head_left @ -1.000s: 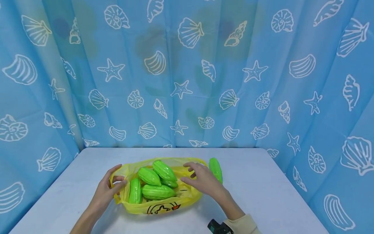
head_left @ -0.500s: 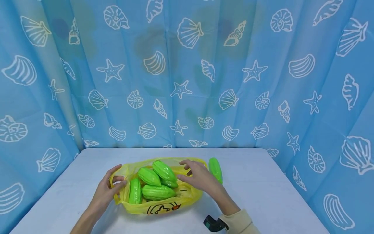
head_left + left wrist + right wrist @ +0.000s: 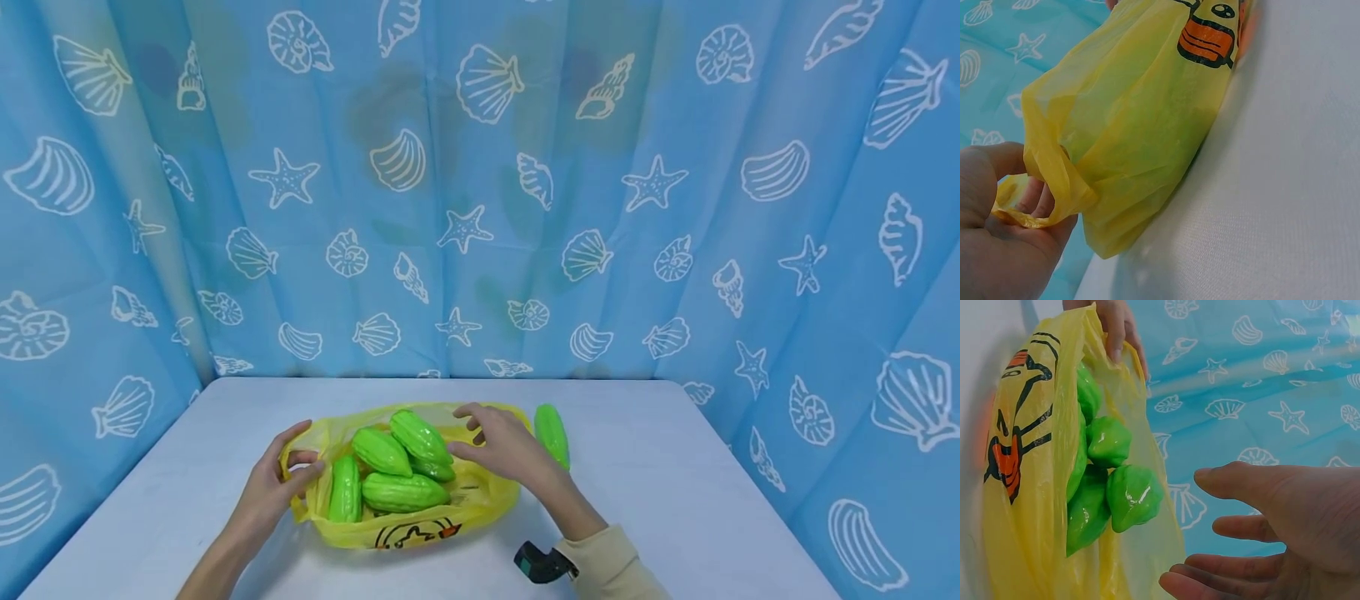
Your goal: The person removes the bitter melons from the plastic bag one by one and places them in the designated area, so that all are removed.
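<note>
A yellow plastic bag point(image 3: 491, 504) with a black and orange cartoon print lies mouth up on the table. Inside it are several glossy green ribbed gourds point(image 3: 405, 493), shaped like bitter melons. At the bag's left end my left hand point(image 3: 270, 483) holds the rim; in the left wrist view its fingers curl through the handle loop point(image 3: 1054, 169). Over the bag's right side hovers my right hand point(image 3: 510, 446), fingers spread and holding nothing, the thumb close to the topmost gourd point(image 3: 1135, 497). One more green gourd point(image 3: 552, 433) lies outside, right of the bag.
A white cloth covers the table point(image 3: 675, 500). Behind and on both sides hangs a blue curtain point(image 3: 480, 292) with white shells and starfish. A black device point(image 3: 542, 562) is worn at the right wrist, beside a beige sleeve point(image 3: 615, 567).
My right hand has drifted left over the bag, towards the gourds, still holding nothing. The left hand, the bag and the gourds have stayed put.
</note>
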Motion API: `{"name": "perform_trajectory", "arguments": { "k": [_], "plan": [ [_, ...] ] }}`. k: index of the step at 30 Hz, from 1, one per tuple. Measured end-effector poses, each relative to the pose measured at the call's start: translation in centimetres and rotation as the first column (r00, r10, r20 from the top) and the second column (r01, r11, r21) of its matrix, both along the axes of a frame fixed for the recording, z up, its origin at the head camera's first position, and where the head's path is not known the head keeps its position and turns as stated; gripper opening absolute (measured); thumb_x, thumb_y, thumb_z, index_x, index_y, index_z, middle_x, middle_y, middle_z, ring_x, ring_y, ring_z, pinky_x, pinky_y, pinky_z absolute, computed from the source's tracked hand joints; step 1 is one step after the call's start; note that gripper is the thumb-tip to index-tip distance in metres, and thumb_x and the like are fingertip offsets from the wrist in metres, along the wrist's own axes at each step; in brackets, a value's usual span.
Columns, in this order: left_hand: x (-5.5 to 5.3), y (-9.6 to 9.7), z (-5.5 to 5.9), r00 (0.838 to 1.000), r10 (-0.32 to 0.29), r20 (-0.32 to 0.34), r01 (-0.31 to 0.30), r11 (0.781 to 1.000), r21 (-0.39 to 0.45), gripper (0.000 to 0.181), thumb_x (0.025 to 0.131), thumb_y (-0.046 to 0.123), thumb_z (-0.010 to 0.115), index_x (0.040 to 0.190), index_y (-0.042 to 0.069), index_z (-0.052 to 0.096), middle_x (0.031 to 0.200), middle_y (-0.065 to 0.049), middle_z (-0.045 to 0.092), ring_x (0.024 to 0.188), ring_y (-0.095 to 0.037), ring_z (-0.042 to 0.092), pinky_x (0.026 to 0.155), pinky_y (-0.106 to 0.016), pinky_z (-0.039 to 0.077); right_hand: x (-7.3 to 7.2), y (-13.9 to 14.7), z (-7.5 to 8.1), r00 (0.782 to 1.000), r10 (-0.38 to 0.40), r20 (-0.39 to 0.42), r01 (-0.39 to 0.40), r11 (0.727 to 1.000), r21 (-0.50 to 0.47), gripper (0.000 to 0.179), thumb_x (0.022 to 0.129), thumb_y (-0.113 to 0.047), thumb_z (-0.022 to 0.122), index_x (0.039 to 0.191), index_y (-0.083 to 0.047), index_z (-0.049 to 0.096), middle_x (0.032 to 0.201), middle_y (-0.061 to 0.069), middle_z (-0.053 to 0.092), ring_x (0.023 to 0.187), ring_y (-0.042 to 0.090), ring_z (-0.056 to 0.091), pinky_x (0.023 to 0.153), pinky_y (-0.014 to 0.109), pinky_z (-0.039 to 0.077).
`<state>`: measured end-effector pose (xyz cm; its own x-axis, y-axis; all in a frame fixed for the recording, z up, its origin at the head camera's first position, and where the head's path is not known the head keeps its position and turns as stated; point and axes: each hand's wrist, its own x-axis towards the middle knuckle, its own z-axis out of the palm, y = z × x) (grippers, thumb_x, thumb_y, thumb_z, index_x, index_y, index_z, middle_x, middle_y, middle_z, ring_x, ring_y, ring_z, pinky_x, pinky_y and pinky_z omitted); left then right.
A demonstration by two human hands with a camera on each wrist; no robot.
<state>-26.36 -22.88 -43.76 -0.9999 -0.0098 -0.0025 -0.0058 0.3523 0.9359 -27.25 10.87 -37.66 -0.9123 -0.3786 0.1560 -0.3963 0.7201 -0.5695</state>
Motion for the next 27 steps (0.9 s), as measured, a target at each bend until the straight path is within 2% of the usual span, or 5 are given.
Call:
{"name": "perform_trajectory", "arguments": {
  "k": [4,10,16,21,27],
  "plan": [
    [0.1,-0.1,-0.2,1.000,0.004,0.000,-0.004,1.000,-0.003,0.075,0.093,0.035,0.066,0.154,0.027,0.023,0.115,-0.006,0.058,0.088,-0.011,0.056,0.071,-0.026,0.050,-0.4,-0.3,-0.1,1.000,0.004,0.025,-0.004,1.000,0.003,0.052,0.092,-0.038,0.067,0.135,-0.012,0.055,0.124,0.018,0.064,0.107,0.031,0.065,0.085,0.043,0.055],
    [0.2,-0.1,-0.2,1.000,-0.010,-0.014,0.010,1.000,-0.002,0.076,0.094,0.036,0.065,0.155,0.025,0.022,0.116,-0.007,0.058,0.087,-0.009,0.056,0.070,-0.027,0.050,-1.2,-0.9,-0.1,0.999,0.016,0.040,-0.018,0.999,0.050,0.052,0.092,-0.041,0.066,0.136,-0.014,0.055,0.124,0.017,0.065,0.102,0.027,0.067,0.082,0.040,0.055],
    [-0.2,-0.2,0.1,0.998,-0.027,-0.049,0.027,1.000,0.014,0.072,0.095,0.033,0.064,0.154,0.026,0.024,0.116,-0.008,0.058,0.085,-0.010,0.056,0.070,-0.026,0.050,-2.1,-1.4,0.3,0.999,0.030,0.040,-0.032,0.998,0.057,0.050,0.093,-0.040,0.066,0.134,-0.013,0.056,0.121,0.018,0.066,0.100,0.026,0.068,0.082,0.040,0.055],
    [-0.1,-0.4,-0.2,1.000,-0.017,-0.017,0.018,1.000,0.019,0.074,0.095,0.031,0.065,0.155,0.025,0.022,0.113,-0.005,0.060,0.081,-0.009,0.056,0.068,-0.027,0.050,-2.4,-2.0,-0.1,0.997,0.053,0.061,-0.058,0.995,0.079,0.051,0.093,-0.040,0.065,0.134,-0.011,0.056,0.120,0.017,0.066,0.097,0.025,0.069,0.080,0.038,0.055],
    [0.1,-0.2,-0.1,1.000,-0.013,-0.008,0.013,1.000,0.012,0.074,0.095,0.033,0.064,0.155,0.026,0.022,0.117,-0.007,0.059,0.083,-0.009,0.056,0.069,-0.028,0.050,-2.7,-2.5,-0.2,0.997,0.048,0.067,-0.055,0.994,0.093,0.050,0.093,-0.040,0.066,0.133,-0.013,0.057,0.120,0.014,0.068,0.106,0.026,0.066,0.083,0.038,0.055]
  ]
}}
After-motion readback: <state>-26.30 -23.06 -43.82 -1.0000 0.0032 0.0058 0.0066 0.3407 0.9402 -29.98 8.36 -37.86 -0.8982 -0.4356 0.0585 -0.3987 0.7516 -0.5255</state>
